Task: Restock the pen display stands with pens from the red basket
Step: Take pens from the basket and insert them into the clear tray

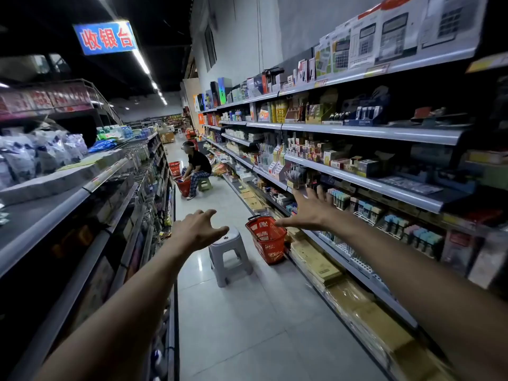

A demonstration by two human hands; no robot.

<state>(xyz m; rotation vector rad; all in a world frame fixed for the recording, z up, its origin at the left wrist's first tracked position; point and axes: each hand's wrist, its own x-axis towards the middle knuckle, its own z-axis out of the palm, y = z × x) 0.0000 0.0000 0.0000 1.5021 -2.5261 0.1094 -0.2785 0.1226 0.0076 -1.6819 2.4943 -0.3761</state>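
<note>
A red plastic basket (268, 239) stands on the aisle floor against the right-hand shelving, beside a grey stool (229, 255). Pen display stands (365, 210) with rows of pastel-capped pens line a low shelf on the right. My left hand (198, 228) is stretched out in mid-air above the stool, fingers spread and loosely bent, holding nothing. My right hand (309, 209) reaches forward with straight, spread fingers, in front of the shelf edge and above the basket, also empty. What lies inside the basket is hidden from here.
Shelving runs along both sides of a narrow tiled aisle. Flat brown packs (316, 261) fill the bottom right shelf. Farther down, a person (196, 171) sits on a green stool beside another red basket (183, 187).
</note>
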